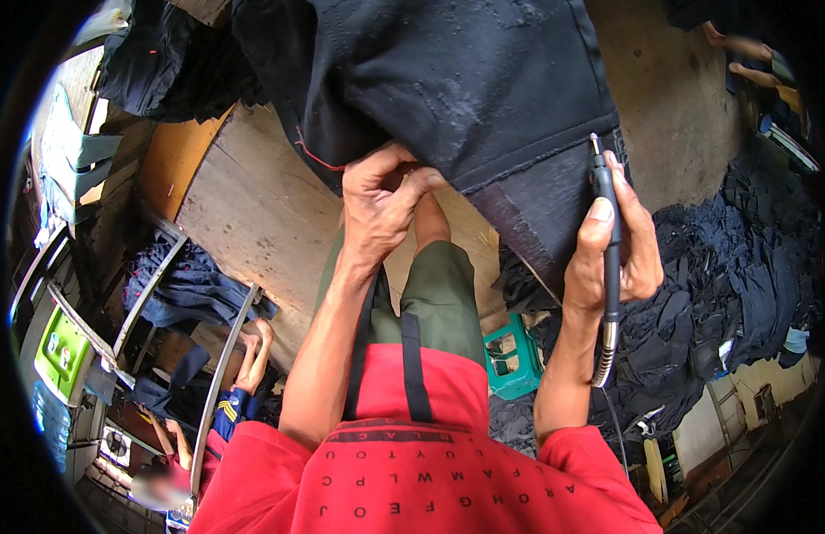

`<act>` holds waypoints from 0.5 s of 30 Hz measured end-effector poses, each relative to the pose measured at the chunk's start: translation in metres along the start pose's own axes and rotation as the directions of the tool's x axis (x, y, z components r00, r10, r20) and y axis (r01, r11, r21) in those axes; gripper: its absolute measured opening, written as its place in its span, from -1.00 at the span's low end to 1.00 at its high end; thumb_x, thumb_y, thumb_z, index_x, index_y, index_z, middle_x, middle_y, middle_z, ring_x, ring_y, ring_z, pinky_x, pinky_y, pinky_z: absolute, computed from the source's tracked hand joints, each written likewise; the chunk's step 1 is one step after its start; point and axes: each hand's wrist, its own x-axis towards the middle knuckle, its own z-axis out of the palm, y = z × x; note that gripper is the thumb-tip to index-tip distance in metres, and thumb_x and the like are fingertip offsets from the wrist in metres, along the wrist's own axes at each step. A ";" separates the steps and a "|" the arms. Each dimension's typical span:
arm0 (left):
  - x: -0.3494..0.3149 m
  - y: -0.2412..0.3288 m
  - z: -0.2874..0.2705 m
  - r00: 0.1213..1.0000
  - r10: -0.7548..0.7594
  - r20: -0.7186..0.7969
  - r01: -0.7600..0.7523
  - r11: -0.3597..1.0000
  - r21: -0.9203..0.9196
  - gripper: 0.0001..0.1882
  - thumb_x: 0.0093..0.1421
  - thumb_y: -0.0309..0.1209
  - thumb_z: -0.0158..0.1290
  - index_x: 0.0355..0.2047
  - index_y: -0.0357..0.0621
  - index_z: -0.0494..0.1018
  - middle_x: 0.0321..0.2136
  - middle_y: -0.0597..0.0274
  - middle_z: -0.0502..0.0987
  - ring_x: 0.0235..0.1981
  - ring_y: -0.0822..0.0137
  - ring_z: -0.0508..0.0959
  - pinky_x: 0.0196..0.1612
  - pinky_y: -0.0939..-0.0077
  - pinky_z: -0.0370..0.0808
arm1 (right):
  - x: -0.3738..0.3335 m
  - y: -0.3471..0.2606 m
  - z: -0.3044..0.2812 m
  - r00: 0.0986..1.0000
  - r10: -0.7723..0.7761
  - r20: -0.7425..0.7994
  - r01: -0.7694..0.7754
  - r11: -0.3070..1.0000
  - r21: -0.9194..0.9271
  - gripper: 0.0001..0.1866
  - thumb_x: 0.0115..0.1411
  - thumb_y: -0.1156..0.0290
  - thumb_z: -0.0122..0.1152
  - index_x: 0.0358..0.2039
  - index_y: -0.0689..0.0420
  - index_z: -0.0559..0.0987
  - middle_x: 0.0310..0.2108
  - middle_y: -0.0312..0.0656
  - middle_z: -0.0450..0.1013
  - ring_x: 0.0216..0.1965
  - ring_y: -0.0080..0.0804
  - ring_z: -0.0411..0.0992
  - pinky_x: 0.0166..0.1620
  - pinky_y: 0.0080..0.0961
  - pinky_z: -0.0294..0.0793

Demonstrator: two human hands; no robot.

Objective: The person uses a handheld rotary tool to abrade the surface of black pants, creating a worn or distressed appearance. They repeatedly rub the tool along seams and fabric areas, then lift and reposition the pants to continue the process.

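Observation:
My left hand (377, 200) is closed in a pinch on the lower edge of a black denim garment (484, 80), with a red thread (313, 158) just beside its fingers. The cloth is spread in front of me and has rough, paler worn patches. In my right hand (622, 240) is a slim black rotary tool handpiece (609, 214), held like a pen. Its small metal tip points at the stitched hem near the garment's right corner; whether it touches cannot be told. A dark flat panel (537, 227) with a frayed edge extends below the hem toward my right hand.
Piled dark garments (697, 276) lie at the right, more black cloth (168, 67) at the upper left. A green plastic stool (512, 358) stands near my right forearm. Metal rails (226, 383) and another person (177, 472) are at the lower left. A cord (615, 418) trails from the handpiece.

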 end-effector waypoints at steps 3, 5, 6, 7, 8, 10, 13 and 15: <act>0.000 -0.002 -0.003 1.000 0.006 0.016 -0.007 0.999 0.040 -0.89 0.24 -0.61 0.36 -0.24 -0.35 0.65 -0.37 0.32 0.69 -0.33 0.54 0.62 -0.21 0.60 0.52 | -0.002 -0.003 0.000 0.999 0.042 0.003 -0.042 0.997 -0.058 -0.66 0.24 0.59 0.30 0.01 0.42 0.72 -0.04 0.17 0.72 -0.01 -0.07 0.73 0.15 -0.27 0.69; -0.001 -0.002 -0.002 1.000 -0.018 0.022 0.018 1.000 0.002 -0.89 0.25 -0.59 0.36 -0.26 -0.34 0.65 -0.38 0.33 0.68 -0.34 0.55 0.60 -0.23 0.60 0.50 | -0.006 -0.001 0.001 0.998 0.043 -0.049 -0.044 0.999 -0.019 -0.66 0.31 0.53 0.27 0.04 0.44 0.70 -0.04 0.19 0.71 -0.03 -0.09 0.73 0.14 -0.28 0.68; -0.001 -0.002 -0.001 0.999 -0.040 0.016 0.041 0.999 -0.018 -0.88 0.25 -0.59 0.37 -0.26 -0.34 0.64 -0.39 0.33 0.68 -0.35 0.56 0.60 -0.24 0.60 0.49 | -0.008 0.001 0.002 0.995 0.064 -0.075 -0.064 0.998 0.002 -0.65 0.35 0.50 0.25 0.06 0.45 0.69 -0.04 0.19 0.71 -0.04 -0.10 0.72 0.14 -0.28 0.68; 0.000 -0.001 0.000 1.000 -0.014 0.022 0.014 1.000 -0.011 -0.88 0.26 -0.57 0.37 -0.27 -0.34 0.64 -0.39 0.34 0.68 -0.35 0.56 0.59 -0.24 0.61 0.49 | -0.010 0.004 0.003 0.987 0.053 -0.152 -0.054 0.999 -0.001 -0.63 0.40 0.44 0.23 0.08 0.46 0.66 -0.04 0.20 0.70 -0.04 -0.11 0.72 0.14 -0.29 0.68; 0.000 0.000 0.001 1.000 0.002 0.026 -0.002 1.000 0.000 -0.88 0.26 -0.56 0.37 -0.27 -0.34 0.64 -0.40 0.34 0.67 -0.36 0.57 0.58 -0.25 0.61 0.49 | -0.011 0.006 0.003 0.972 0.030 -0.234 -0.030 1.000 0.003 -0.60 0.45 0.39 0.20 0.11 0.48 0.64 -0.05 0.21 0.70 -0.05 -0.11 0.72 0.14 -0.30 0.67; -0.001 0.006 0.002 0.999 -0.029 0.044 0.028 0.999 0.032 -0.86 0.29 -0.52 0.37 -0.27 -0.34 0.64 -0.40 0.34 0.66 -0.36 0.58 0.57 -0.25 0.61 0.49 | -0.008 0.014 0.006 0.910 0.195 -0.365 -0.124 0.970 0.210 -0.60 0.53 0.38 0.13 0.12 0.53 0.58 -0.07 0.24 0.68 -0.02 -0.04 0.71 0.16 -0.25 0.69; -0.012 0.025 -0.005 0.981 -0.162 0.107 0.136 0.967 0.217 -0.80 0.36 -0.41 0.34 -0.22 -0.36 0.64 -0.36 0.31 0.68 -0.30 0.56 0.59 -0.19 0.58 0.54 | 0.003 0.021 0.005 0.796 0.466 -0.386 -0.201 0.805 0.558 -0.62 0.57 0.42 0.03 0.20 0.48 0.53 0.02 0.26 0.64 0.05 0.04 0.68 0.19 -0.16 0.69; -0.030 0.048 -0.015 0.955 -0.257 0.145 0.224 0.951 0.214 -0.72 0.41 -0.35 0.31 -0.02 -0.33 0.65 -0.25 0.25 0.72 -0.19 0.49 0.63 -0.07 0.47 0.58 | 0.011 0.022 0.001 0.767 0.554 -0.323 -0.282 0.744 0.606 -0.56 0.64 0.25 0.00 0.24 0.39 0.53 0.01 0.17 0.65 0.07 0.00 0.68 0.22 -0.10 0.66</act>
